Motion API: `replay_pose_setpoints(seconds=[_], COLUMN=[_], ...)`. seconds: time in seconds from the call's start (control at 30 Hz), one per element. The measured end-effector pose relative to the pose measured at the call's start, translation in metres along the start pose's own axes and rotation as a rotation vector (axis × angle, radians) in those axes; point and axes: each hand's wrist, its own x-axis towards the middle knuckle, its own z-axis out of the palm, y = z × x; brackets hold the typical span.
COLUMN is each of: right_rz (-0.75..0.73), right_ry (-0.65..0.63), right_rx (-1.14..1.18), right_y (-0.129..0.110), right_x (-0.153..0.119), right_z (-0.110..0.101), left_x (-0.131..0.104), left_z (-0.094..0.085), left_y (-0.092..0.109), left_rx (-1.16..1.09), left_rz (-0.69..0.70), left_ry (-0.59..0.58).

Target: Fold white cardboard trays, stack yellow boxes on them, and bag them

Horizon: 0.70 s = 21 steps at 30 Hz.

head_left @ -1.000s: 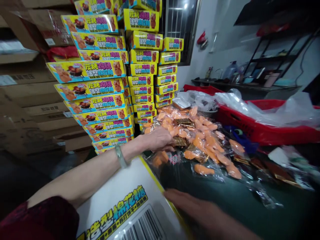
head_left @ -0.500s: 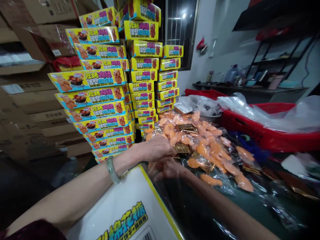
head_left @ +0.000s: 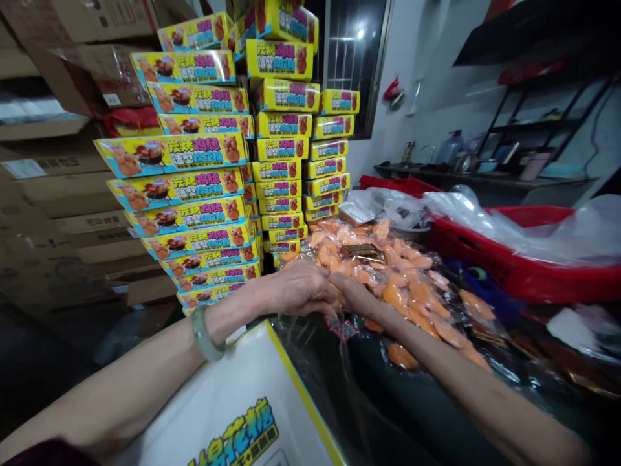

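- Packets of orange drumstick shapes (head_left: 420,291) lie heaped on the dark green table (head_left: 388,404), just ahead of and beside the hands, with a gold-brown packet (head_left: 365,253) among them.
- Left hand (head_left: 305,289) is at the near left edge of the heap, fingers bent inward; whether their tips are clamped on anything is hidden.
- Right hand (head_left: 350,292) reaches across to meet the left fingers; its own fingertips are hidden, so its grip cannot be told.
- Small red-patterned packet (head_left: 342,329) shows just below the hands, beside clear plastic (head_left: 303,333); which hand has hold of them, if either, is unclear.
- Green bracelet (head_left: 206,333) circles the left wrist.
- White box (head_left: 242,395) with a yellow edge lies in front of the person, partly under the left forearm.
- Yellow boxes (head_left: 194,193) stand in tall stacks beyond the left hand, with brown cartons (head_left: 72,223) farther left.
- Red basket (head_left: 514,262), partly covered by clear sheeting (head_left: 490,217), sits beyond the heap, to the right.
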Motion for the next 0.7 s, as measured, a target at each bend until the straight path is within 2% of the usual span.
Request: replay_pose_setpoints(seconds=[0.13, 0.2, 0.27, 0.3, 0.37, 0.47, 0.5, 0.53, 0.6, 0.67, 0.7], right_rz=[0.089, 0.204, 0.300, 0.305, 0.218, 0.024, -0.053, -0.152, -0.367, -0.473, -0.444], right_ry=[0.123, 0.192, 0.262, 0.293, 0.294, 0.169, 0.203, 0.263, 0.252, 0.117, 0.016], right_rx=[-0.092, -0.170, -0.293, -0.337, -0.315, -0.170, -0.204, -0.247, -0.268, -0.255, -0.259], right_y=[0.016, 0.016, 0.009, 0.002, -0.021, -0.073, -0.091, -0.109, -0.141, -0.165, -0.173], right_x=[0.032, 0.047, 0.047, 0.039, 0.009, -0.055, -0.076, -0.093, -0.118, -0.127, -0.127], right_z=[-0.037, -0.056, -0.073, -0.080, -0.090, -0.096, -0.095, -0.091, -0.076, -0.053, -0.040], left_x=[-0.001, 0.000, 0.000, 0.000, -0.001, -0.003, -0.003, -0.003, -0.002, -0.001, -0.001], left_z=[-0.005, -0.002, 0.001, 0.001, 0.001, 0.000, 0.000, 0.000, 0.001, 0.002, 0.003], left_y=[0.000, -0.004, -0.009, -0.010, -0.013, -0.015, -0.015, -0.015, -0.015, -0.015, -0.016], left_rx=[0.021, -0.015, -0.074, -0.108, -0.158, -0.156, -0.138, -0.117, -0.095, -0.077, -0.061], left_rz=[-0.038, -0.054, -0.087, -0.104, -0.129, -0.141, -0.147, -0.148, -0.144, -0.134, -0.125], left_ry=[-0.043, -0.082, -0.111, -0.121, -0.125, -0.103, -0.092, -0.083, -0.079, -0.074, -0.065])
